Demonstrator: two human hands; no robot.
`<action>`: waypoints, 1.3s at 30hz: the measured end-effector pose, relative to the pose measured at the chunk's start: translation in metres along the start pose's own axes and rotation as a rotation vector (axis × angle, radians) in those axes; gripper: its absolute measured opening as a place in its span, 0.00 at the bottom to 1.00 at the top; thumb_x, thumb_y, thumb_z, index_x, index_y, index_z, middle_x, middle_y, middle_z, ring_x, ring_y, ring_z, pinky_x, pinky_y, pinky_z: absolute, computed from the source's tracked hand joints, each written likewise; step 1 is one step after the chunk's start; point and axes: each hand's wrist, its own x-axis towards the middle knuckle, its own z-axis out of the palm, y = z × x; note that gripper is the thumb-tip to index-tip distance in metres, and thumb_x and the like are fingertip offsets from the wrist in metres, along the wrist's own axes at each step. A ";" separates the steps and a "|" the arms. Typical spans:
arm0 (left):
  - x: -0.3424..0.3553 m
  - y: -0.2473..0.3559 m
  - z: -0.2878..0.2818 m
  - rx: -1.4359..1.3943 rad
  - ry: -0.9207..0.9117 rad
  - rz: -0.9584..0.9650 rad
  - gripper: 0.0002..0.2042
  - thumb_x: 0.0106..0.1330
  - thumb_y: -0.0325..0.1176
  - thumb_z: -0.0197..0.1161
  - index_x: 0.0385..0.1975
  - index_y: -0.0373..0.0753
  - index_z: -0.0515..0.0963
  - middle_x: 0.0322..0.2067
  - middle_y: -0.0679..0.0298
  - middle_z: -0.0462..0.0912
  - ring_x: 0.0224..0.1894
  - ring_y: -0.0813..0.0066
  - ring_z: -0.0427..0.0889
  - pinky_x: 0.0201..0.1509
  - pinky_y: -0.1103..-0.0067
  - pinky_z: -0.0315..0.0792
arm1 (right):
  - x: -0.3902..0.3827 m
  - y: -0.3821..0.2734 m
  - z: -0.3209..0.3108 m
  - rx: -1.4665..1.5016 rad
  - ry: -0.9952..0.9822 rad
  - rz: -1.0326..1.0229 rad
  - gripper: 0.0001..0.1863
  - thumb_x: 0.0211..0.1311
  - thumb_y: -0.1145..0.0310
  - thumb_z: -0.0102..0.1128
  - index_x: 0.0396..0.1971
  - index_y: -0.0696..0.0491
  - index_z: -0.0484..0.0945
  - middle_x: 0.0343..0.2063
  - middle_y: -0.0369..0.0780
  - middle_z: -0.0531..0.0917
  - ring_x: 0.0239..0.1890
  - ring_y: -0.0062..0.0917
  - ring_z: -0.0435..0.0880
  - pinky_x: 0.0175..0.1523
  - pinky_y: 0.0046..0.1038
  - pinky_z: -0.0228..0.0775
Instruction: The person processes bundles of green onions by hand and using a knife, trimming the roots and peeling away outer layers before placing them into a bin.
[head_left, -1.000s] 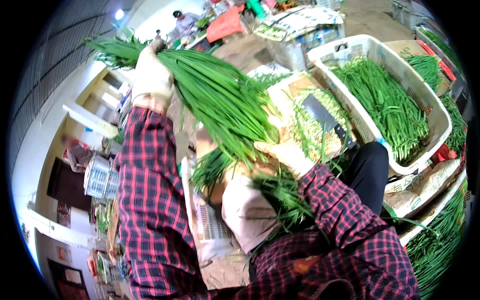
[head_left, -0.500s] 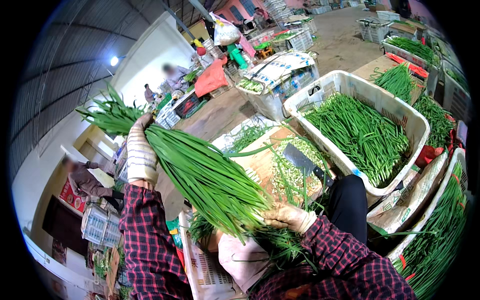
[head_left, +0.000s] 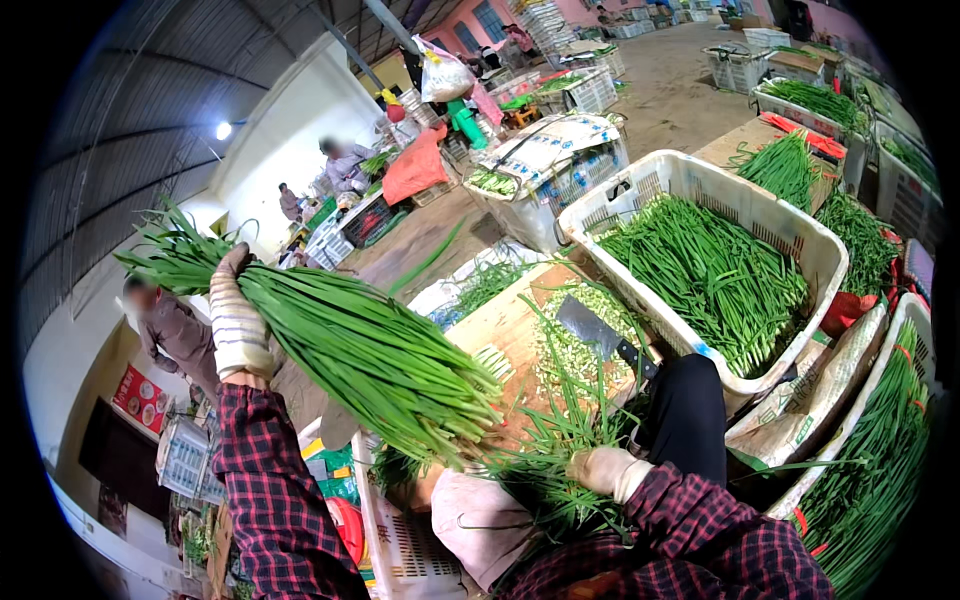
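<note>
My gloved left hand [head_left: 238, 310] is closed around a large bundle of green chives [head_left: 365, 350], whose pale ends point down and right. My gloved right hand [head_left: 600, 468], lower right of the bundle, is closed on loose green strands [head_left: 555, 450]. Beyond them lies a wooden board [head_left: 500, 325] scattered with pale chopped stem ends [head_left: 570, 375]. A black-handled cleaver [head_left: 590, 325] rests on it beside my dark-clad knee [head_left: 680, 420].
White crates of chives stand at right [head_left: 730, 370] and lower right [head_left: 860, 410]. A covered crate [head_left: 535, 210] is behind the board, a crate [head_left: 395, 530] below me. People work at far left [head_left: 175, 330] and behind [head_left: 350, 170]; a red cloth [head_left: 410, 170] covers goods.
My left hand has moved left and down with the bundle. My right hand has left the bundle's pale end, moving right and down onto loose strands.
</note>
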 end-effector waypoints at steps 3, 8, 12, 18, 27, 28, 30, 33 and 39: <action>0.000 0.012 0.007 -0.202 0.081 -0.144 0.12 0.63 0.37 0.52 0.39 0.37 0.77 0.36 0.63 0.78 0.39 0.71 0.75 0.46 0.79 0.70 | -0.029 -0.057 -0.047 -0.306 -0.202 0.040 0.31 0.48 0.56 0.60 0.55 0.46 0.66 0.38 0.45 0.80 0.42 0.38 0.79 0.45 0.35 0.71; -0.001 0.013 -0.037 -0.357 -0.115 -0.142 0.11 0.65 0.31 0.50 0.44 0.37 0.74 0.38 0.60 0.78 0.37 0.71 0.78 0.41 0.74 0.77 | -0.025 -0.100 -0.130 -0.425 -0.108 -0.031 0.28 0.48 0.51 0.59 0.51 0.43 0.72 0.32 0.48 0.80 0.36 0.40 0.80 0.43 0.36 0.70; -0.053 0.053 0.002 -0.483 -0.105 -0.167 0.11 0.64 0.31 0.52 0.43 0.38 0.75 0.36 0.62 0.78 0.36 0.72 0.77 0.43 0.74 0.76 | 0.022 -0.122 -0.196 0.104 0.163 -0.263 0.24 0.60 0.50 0.52 0.46 0.56 0.74 0.37 0.42 0.82 0.40 0.25 0.80 0.46 0.26 0.70; -0.070 0.086 0.043 -0.800 -0.202 -0.426 0.06 0.61 0.34 0.57 0.30 0.38 0.73 0.24 0.69 0.72 0.27 0.75 0.71 0.36 0.77 0.71 | 0.055 -0.169 -0.119 1.249 -0.246 -0.155 0.24 0.67 0.55 0.40 0.56 0.54 0.65 0.54 0.38 0.71 0.53 0.21 0.69 0.59 0.27 0.58; -0.070 0.041 0.012 -0.299 -0.026 -0.178 0.14 0.65 0.29 0.48 0.50 0.36 0.70 0.38 0.60 0.75 0.40 0.71 0.76 0.45 0.77 0.76 | 0.044 -0.040 0.070 1.682 -0.191 -0.026 0.22 0.65 0.61 0.40 0.57 0.52 0.64 0.44 0.39 0.74 0.37 0.22 0.72 0.39 0.23 0.64; -0.066 0.038 0.006 -0.426 -0.086 -0.189 0.14 0.64 0.28 0.50 0.49 0.34 0.70 0.39 0.59 0.74 0.41 0.72 0.75 0.45 0.79 0.76 | 0.039 -0.037 0.069 1.716 -0.206 -0.038 0.21 0.65 0.62 0.40 0.57 0.52 0.64 0.43 0.39 0.75 0.35 0.22 0.72 0.37 0.23 0.65; -0.056 0.034 0.005 -0.300 -0.055 -0.092 0.13 0.63 0.29 0.52 0.47 0.34 0.71 0.37 0.61 0.74 0.40 0.73 0.76 0.44 0.80 0.75 | 0.036 -0.031 0.061 1.876 -0.414 -0.045 0.15 0.63 0.63 0.46 0.47 0.53 0.68 0.30 0.35 0.73 0.25 0.18 0.68 0.28 0.21 0.59; -0.033 0.021 0.009 -0.245 -0.035 -0.127 0.11 0.59 0.34 0.58 0.39 0.37 0.77 0.33 0.63 0.77 0.36 0.74 0.76 0.41 0.80 0.74 | 0.035 -0.043 0.022 1.731 -0.384 -0.040 0.08 0.61 0.63 0.52 0.33 0.52 0.74 0.13 0.30 0.68 0.12 0.12 0.61 0.15 0.17 0.49; -0.019 0.017 0.015 -0.017 -0.007 -0.019 0.12 0.57 0.35 0.60 0.36 0.35 0.77 0.33 0.63 0.77 0.33 0.73 0.76 0.38 0.78 0.73 | 0.031 -0.032 0.029 -0.258 0.239 -0.008 0.21 0.57 0.57 0.53 0.48 0.52 0.72 0.40 0.47 0.79 0.45 0.41 0.76 0.50 0.35 0.67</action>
